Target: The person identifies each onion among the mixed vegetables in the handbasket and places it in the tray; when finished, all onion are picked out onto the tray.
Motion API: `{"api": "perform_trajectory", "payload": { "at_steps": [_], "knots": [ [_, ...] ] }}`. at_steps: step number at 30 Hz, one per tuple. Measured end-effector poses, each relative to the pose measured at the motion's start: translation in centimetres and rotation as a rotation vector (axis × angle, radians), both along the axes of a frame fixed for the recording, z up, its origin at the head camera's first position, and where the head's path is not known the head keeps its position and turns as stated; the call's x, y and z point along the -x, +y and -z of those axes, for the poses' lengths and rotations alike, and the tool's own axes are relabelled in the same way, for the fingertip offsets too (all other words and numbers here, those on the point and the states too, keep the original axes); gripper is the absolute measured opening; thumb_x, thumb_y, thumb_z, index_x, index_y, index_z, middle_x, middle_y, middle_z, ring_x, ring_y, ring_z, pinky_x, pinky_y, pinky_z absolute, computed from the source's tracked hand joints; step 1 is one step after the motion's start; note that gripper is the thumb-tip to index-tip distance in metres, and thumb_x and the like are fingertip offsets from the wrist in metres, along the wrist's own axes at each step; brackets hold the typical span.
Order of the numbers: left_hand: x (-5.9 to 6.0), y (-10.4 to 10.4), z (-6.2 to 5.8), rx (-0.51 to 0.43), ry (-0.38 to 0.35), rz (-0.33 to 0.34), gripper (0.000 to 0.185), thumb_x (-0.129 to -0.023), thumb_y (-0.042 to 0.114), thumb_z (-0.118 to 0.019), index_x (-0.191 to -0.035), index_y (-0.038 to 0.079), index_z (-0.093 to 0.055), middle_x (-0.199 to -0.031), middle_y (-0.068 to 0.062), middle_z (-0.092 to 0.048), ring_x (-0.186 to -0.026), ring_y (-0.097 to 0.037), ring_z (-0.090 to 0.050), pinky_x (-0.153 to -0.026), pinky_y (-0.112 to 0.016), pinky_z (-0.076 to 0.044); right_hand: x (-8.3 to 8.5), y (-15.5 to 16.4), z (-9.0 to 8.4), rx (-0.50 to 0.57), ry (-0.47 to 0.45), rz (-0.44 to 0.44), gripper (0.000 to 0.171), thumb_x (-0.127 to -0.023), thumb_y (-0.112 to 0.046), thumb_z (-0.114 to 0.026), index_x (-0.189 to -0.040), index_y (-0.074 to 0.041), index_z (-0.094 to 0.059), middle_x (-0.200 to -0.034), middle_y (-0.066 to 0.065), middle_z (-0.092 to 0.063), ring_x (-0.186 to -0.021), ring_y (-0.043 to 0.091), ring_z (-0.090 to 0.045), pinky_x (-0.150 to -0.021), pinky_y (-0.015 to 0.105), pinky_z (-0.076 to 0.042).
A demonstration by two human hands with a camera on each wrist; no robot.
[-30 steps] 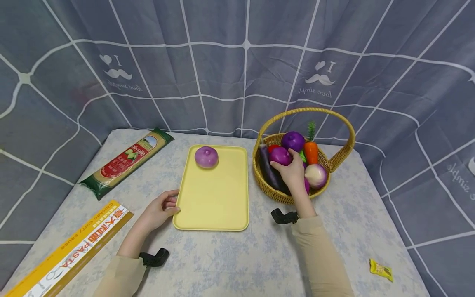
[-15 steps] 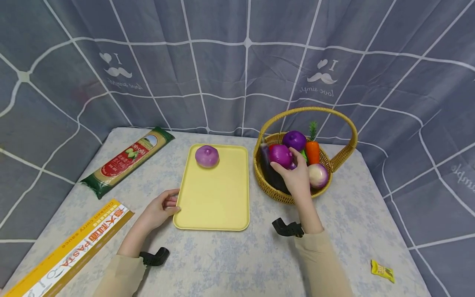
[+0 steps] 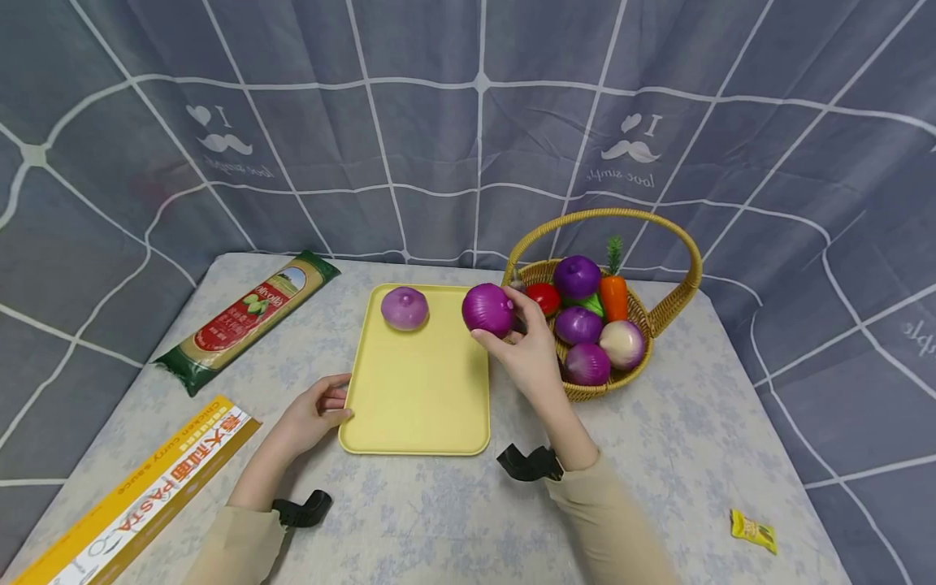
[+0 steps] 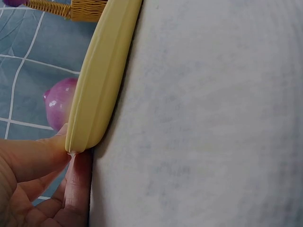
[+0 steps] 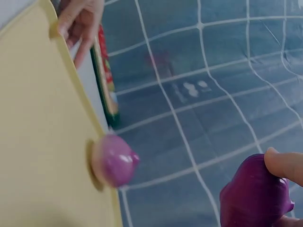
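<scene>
In the head view, my right hand [image 3: 539, 357] holds a dark purple toy onion [image 3: 487, 310] between thumb and fingers, over the right edge of the yellow tray [image 3: 417, 390]. The right wrist view also shows this onion [image 5: 255, 194], its lower part cut off by the frame. My left hand [image 3: 310, 418] pinches the tray's left rim, with the thumb and fingers at the edge in the left wrist view. A paler purple onion [image 3: 405, 309] sits in the tray's upper left part. The wicker basket [image 3: 671, 315] stands right of the tray.
The basket holds several more onions, a red tomato [image 3: 543, 299] and a carrot [image 3: 614, 299] under its tall handle. Left of the tray lie a green-ended pasta packet [image 3: 252, 313] and a long pasta box [image 3: 146, 496]. A small yellow packet [image 3: 753, 532] lies at the right.
My right hand has lifted the dark purple onion out of the basket and carried it left to the tray's edge. The left hand keeps its place on the rim.
</scene>
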State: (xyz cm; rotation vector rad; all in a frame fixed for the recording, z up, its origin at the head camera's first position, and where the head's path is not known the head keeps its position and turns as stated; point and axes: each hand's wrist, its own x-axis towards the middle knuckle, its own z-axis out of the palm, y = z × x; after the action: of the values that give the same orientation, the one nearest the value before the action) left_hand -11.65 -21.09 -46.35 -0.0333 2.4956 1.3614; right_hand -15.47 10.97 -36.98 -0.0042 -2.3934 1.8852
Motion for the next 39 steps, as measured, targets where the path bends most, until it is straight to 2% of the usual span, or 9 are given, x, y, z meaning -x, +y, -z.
{"api": "perform_trajectory", "payload": {
  "at_steps": [9, 14, 20, 29, 39],
  "knots": [
    [0.0, -0.1, -0.1, 0.0, -0.007, 0.006, 0.058, -0.094, 0.004, -0.063, -0.147, 0.0, -0.04, -0.119, -0.02, -0.056, -0.107, -0.028, -0.057, -0.075, -0.02, -0.051, 1.6, -4.1, 2.5, -0.06, 0.039, -0.032, 0.074, -0.076, -0.015, -0.085, -0.141, -0.003, -0.05, -0.14, 0.016, -0.051, -0.131, 0.03, -0.049, -0.096, 0.044, -0.053],
    [0.0, 0.0, 0.0, -0.001, 0.0, 0.009, 0.058, -0.093, 0.003, -0.063, -0.146, -0.001, -0.04, -0.118, -0.021, -0.056, -0.106, -0.028, -0.057, -0.076, -0.02, -0.051, 2.6, -5.1, 3.8, -0.145, -0.004, -0.01, 0.073, -0.076, -0.019, -0.085, -0.139, -0.003, -0.052, -0.136, 0.018, -0.053, -0.127, 0.033, -0.052, -0.103, 0.049, -0.047],
    [0.0, 0.0, 0.2, 0.017, 0.001, -0.002, 0.058, -0.094, 0.004, -0.063, -0.147, 0.0, -0.04, -0.119, -0.02, -0.056, -0.107, -0.029, -0.057, -0.075, -0.02, -0.051, 4.1, -5.7, 5.1, -0.216, -0.095, -0.004, 0.076, -0.078, -0.024, -0.084, -0.142, -0.005, -0.05, -0.141, 0.018, -0.051, -0.129, 0.034, -0.051, -0.109, 0.048, -0.04],
    [0.2, 0.0, 0.2, 0.021, 0.004, -0.004, 0.058, -0.093, 0.004, -0.063, -0.146, 0.0, -0.04, -0.119, -0.021, -0.056, -0.107, -0.029, -0.058, -0.075, -0.019, -0.05, 5.7, -6.5, 6.9, -0.24, -0.149, 0.06, 0.075, -0.078, -0.021, -0.084, -0.142, -0.003, -0.049, -0.14, 0.018, -0.051, -0.127, 0.034, -0.053, -0.107, 0.046, -0.044],
    [0.0, 0.0, 0.3, 0.018, 0.01, -0.002, 0.057, -0.093, 0.004, -0.063, -0.146, -0.001, -0.04, -0.119, -0.02, -0.057, -0.106, -0.028, -0.058, -0.075, -0.019, -0.051, 6.3, -6.9, 7.5, -0.215, -0.166, 0.116, 0.071, -0.077, -0.017, -0.083, -0.138, -0.001, -0.05, -0.136, 0.021, -0.051, -0.124, 0.037, -0.055, -0.104, 0.048, -0.045]
  ]
}}
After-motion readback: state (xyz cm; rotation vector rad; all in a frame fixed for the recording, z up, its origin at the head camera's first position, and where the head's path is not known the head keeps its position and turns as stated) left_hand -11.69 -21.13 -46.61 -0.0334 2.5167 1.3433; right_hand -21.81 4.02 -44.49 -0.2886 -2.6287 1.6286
